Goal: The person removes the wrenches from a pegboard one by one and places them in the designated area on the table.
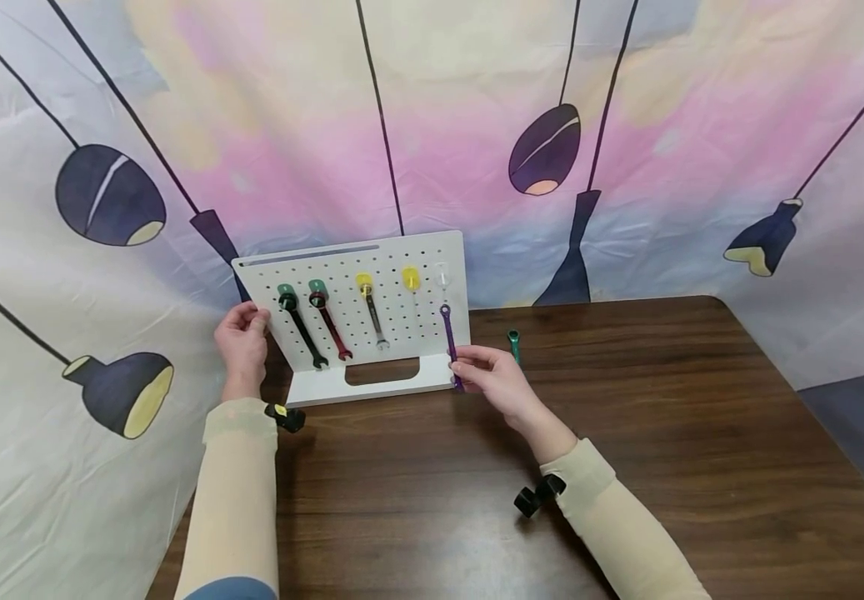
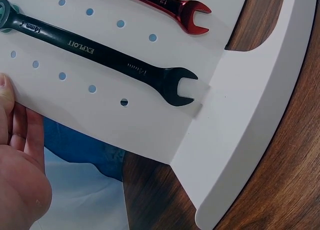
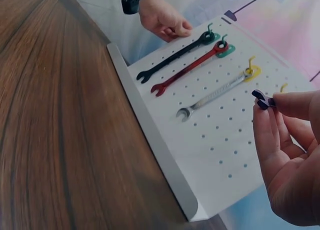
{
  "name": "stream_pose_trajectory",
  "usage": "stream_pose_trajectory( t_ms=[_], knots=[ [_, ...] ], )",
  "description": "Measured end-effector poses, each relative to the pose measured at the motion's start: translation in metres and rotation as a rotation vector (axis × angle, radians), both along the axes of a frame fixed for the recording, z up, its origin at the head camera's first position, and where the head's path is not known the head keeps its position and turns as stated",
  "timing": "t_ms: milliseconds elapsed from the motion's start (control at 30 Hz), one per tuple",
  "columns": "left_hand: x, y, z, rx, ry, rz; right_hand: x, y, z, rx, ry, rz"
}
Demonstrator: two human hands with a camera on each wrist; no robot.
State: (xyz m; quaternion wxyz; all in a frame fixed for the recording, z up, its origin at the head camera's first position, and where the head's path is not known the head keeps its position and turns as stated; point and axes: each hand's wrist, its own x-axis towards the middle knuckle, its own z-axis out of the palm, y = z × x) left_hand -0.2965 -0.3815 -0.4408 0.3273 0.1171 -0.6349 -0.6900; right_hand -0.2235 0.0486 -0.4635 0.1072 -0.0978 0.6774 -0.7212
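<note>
A white pegboard stand [image 1: 327, 387] rises from the table, and my left hand [image 1: 242, 346] pinches its left edge, thumb on the front and fingers behind. Hanging on its hooks are a black wrench [image 2: 100, 50], a red wrench [image 3: 187, 70] and a silver wrench [image 3: 215, 96]. In front of the board's right side, my right hand [image 1: 497, 382] pinches a purple wrench [image 1: 449, 333] near its lower, open end. The wrench stands nearly upright, its ring end just below a clear hook [image 1: 442, 277]. A yellow hook [image 1: 412, 279] beside that one holds no wrench.
On the brown wooden table [image 1: 402, 500], a green wrench [image 1: 514, 340] lies right of the board, partly hidden by my right hand. Behind the table hangs a cloth backdrop [image 1: 461, 167] printed with lamps.
</note>
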Motion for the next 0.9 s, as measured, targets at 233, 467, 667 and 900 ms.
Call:
stream_pose_trajectory(
  t_ms=[233, 467, 667, 900],
  knots=[
    [-0.001, 0.0, 0.0, -0.004, 0.009, -0.002, -0.002, 0.019, -0.006, 0.039, 0.0, -0.01],
    [-0.001, -0.001, -0.001, 0.0, 0.025, -0.005, 0.0, 0.04, -0.014, 0.094, 0.032, -0.021],
    [-0.001, 0.0, -0.001, -0.006, 0.016, -0.005, -0.002, 0.054, -0.022, 0.093, 0.023, -0.035],
    [-0.001, 0.0, -0.002, 0.003, 0.008, -0.011, -0.004, 0.068, -0.028, 0.088, 0.001, -0.043]
  ],
)
